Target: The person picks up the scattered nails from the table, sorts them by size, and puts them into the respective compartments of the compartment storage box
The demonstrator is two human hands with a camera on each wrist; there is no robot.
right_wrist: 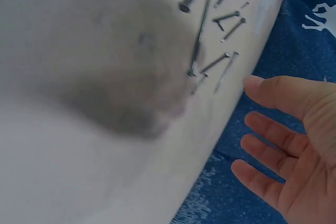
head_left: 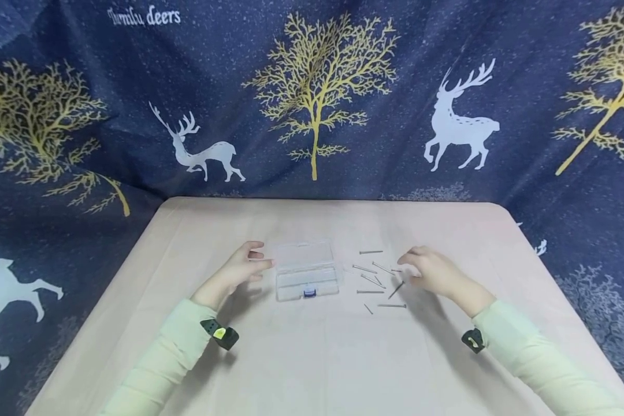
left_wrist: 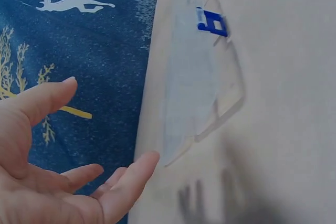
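Observation:
A clear plastic box (head_left: 308, 284) with a blue latch (left_wrist: 212, 23) stands on the table, its lid (head_left: 304, 253) folded back. Just left of the box my left hand (head_left: 241, 267) hovers with spread fingers, holding nothing; the thumb tip comes close to the box's edge in the head view. Several loose metal nails (head_left: 392, 305) lie to the right of the box, pointing various ways. At their right side is my right hand (head_left: 434, 271), fingers relaxed and nothing in them. In the right wrist view the nails (right_wrist: 198, 38) lie beyond the thumb.
The pale table (head_left: 312, 358) extends around the box and nails, with its far edge against a dark blue cloth (head_left: 364, 150) printed with deer and trees. Dark straps (head_left: 473, 341) circle both wrists over light green sleeves (head_left: 530, 352).

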